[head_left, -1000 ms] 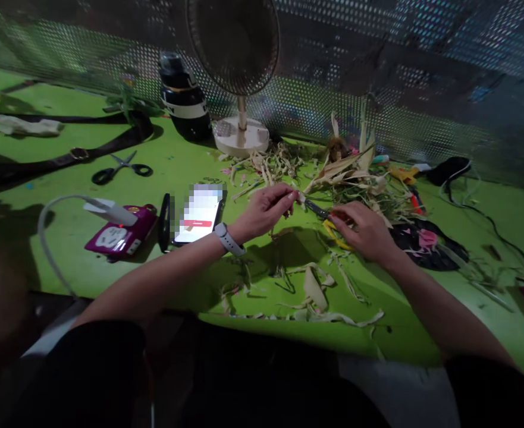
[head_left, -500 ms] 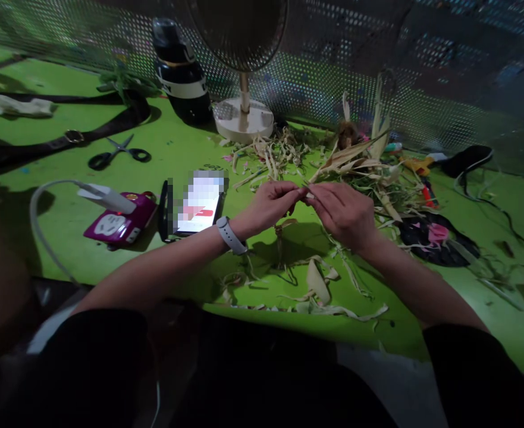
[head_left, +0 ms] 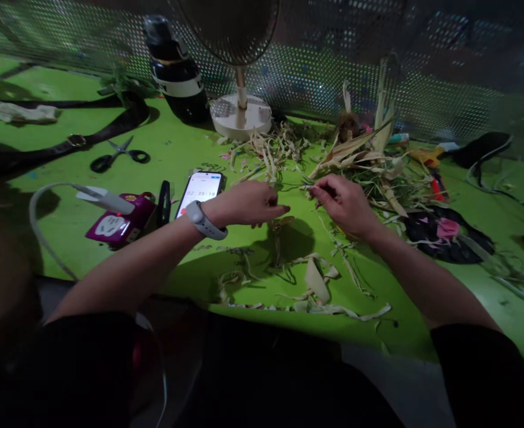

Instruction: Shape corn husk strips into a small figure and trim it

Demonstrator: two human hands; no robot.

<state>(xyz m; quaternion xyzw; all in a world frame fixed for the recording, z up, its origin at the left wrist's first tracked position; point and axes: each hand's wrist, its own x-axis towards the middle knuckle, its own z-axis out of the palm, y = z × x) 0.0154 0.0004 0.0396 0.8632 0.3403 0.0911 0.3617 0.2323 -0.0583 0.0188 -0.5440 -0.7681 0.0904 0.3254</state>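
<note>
My right hand [head_left: 342, 205] pinches a small pale strip of dried husk [head_left: 307, 186] between thumb and fingertips, over the heap of dried corn husks [head_left: 348, 156]. My left hand [head_left: 255, 205], with a grey watch band [head_left: 203, 221] on its wrist, is closed, its fingers curled and pressed together beside the phone. Whether it holds anything is hidden. Under the left fingertips a small knotted husk piece [head_left: 278, 241] stands on the green table [head_left: 244, 285]. Nearer me lie loose husk strips [head_left: 316, 280].
A lit phone [head_left: 203, 187], a purple power adapter [head_left: 121, 223] with a white plug, and black scissors [head_left: 119, 156] lie at left. A dark bottle [head_left: 179, 80] and a fan [head_left: 240, 116] stand behind. A black disc with pink scraps [head_left: 449, 238] and cords are at right.
My hands have come apart: the left moved left, towards the phone, and the right moved slightly right with the pale strip. The view has shifted slightly.
</note>
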